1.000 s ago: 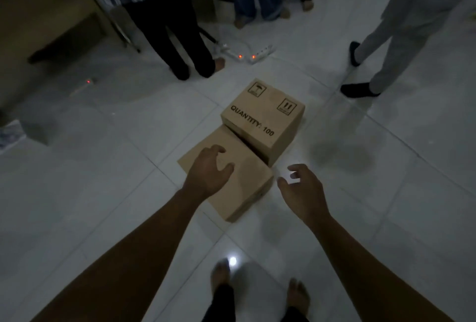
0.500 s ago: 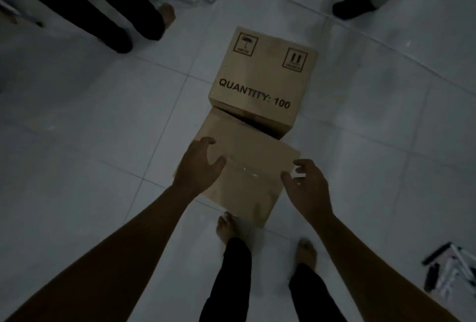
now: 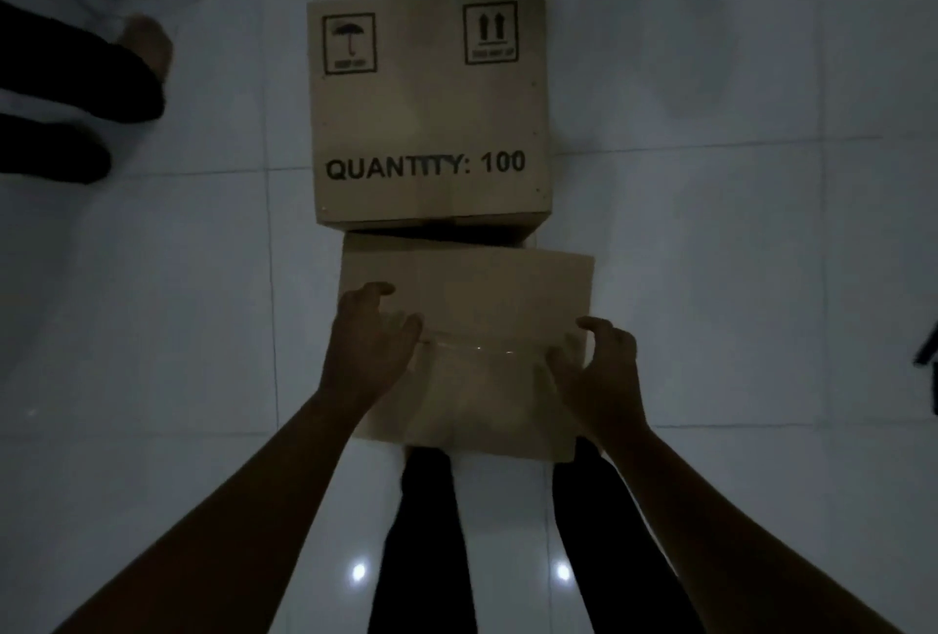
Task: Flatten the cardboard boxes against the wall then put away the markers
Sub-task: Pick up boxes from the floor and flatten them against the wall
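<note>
**Hands settling on the near cardboard box, ready to open its taped seam**

A plain taped box [image 3: 467, 349] is sitting on the tiled floor [image 3: 736, 278], touching the printed "QUANTITY: 100" box [image 3: 429, 110] just beyond it. The left hand [image 3: 368, 349] and right hand [image 3: 596, 369] are resting on its top with fingers loosely curled, gripping nothing. Peeling the clear tape [image 3: 472, 344] first should let the flaps fold flat. Markers are not clearly visible.
</note>
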